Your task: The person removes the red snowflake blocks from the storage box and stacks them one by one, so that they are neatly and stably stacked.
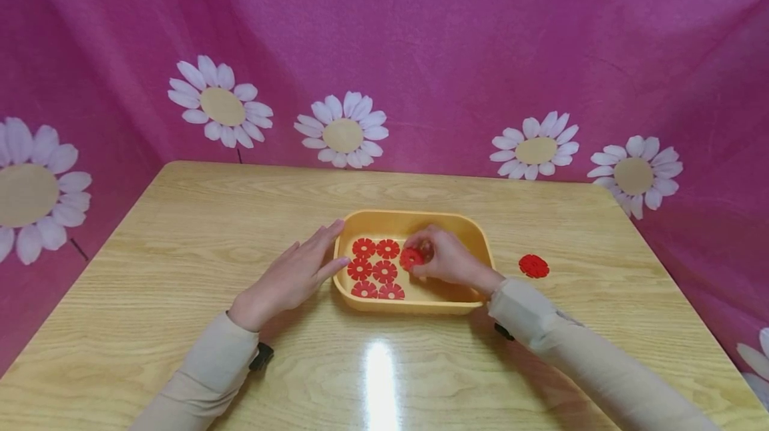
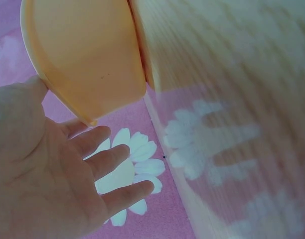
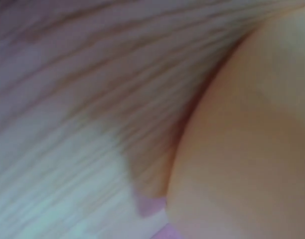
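In the head view, a yellow plastic tub (image 1: 414, 307) stands on the wooden table. On its left floor, several red notched flower discs (image 1: 385, 271) lie in two columns. My right hand (image 1: 447, 257) reaches inside and pinches another red flower disc (image 1: 411, 258) just right of those columns. At the tub's left end, my left hand (image 1: 294, 276) touches the rim with its thumb over the edge. Its fingers are extended and spread in the left wrist view, by the tub wall (image 2: 97, 59). The right wrist view shows only the tub's outer wall (image 3: 247, 149), with that hand hidden.
To the right of the tub, more red flower discs (image 1: 534, 266), seemingly stacked, sit on the wooden table (image 1: 180, 251). Behind the table hangs a magenta cloth (image 1: 432, 57) printed with large white daisies. A bright light reflection lies on the tabletop in front.
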`<state>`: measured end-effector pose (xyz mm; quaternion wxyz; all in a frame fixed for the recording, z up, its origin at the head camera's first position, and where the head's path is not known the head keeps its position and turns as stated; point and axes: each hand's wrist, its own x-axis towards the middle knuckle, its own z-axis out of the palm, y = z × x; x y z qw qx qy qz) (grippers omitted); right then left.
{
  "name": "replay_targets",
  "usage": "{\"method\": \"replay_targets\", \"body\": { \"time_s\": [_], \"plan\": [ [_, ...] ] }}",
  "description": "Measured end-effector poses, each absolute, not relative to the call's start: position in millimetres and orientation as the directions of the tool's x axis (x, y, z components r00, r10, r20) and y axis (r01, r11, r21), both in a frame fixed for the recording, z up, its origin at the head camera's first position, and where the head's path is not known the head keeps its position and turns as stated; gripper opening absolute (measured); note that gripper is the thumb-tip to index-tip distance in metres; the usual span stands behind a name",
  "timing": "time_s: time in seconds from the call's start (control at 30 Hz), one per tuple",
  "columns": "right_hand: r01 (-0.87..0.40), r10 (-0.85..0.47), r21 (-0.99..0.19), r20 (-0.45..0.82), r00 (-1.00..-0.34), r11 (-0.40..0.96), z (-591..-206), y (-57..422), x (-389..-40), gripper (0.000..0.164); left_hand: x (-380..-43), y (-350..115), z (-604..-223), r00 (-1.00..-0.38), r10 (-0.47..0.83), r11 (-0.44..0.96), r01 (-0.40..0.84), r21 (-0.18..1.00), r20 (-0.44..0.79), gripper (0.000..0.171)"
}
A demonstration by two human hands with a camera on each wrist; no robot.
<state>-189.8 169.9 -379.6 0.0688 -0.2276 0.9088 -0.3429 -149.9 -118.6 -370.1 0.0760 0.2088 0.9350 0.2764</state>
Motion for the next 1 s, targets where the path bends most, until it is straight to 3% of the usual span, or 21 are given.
{"method": "replay_targets", "body": {
  "time_s": [0.33,0.7,1.0],
  "plan": [
    [-0.4,-0.45,-0.692,0.121,-0.885,0.601,-351,195,-183,0.035,-149,-118,-369,-0.905,0.424,0.762,0.337,0.553,-0.034,0.073],
    [-0.326,-0.297,-0.654,0.159,-0.942,0.683,-320,272,-180,0.037,-149,-118,-370,-0.901,0.433,0.754,0.349,0.557,-0.022,0.073],
    [-0.132,-0.175,-0.633,-0.006,-0.985,0.762,-339,325,-172,0.043,-149,-118,-370,-0.902,0.43,0.762,0.344,0.55,-0.032,0.074]
  ]
}}
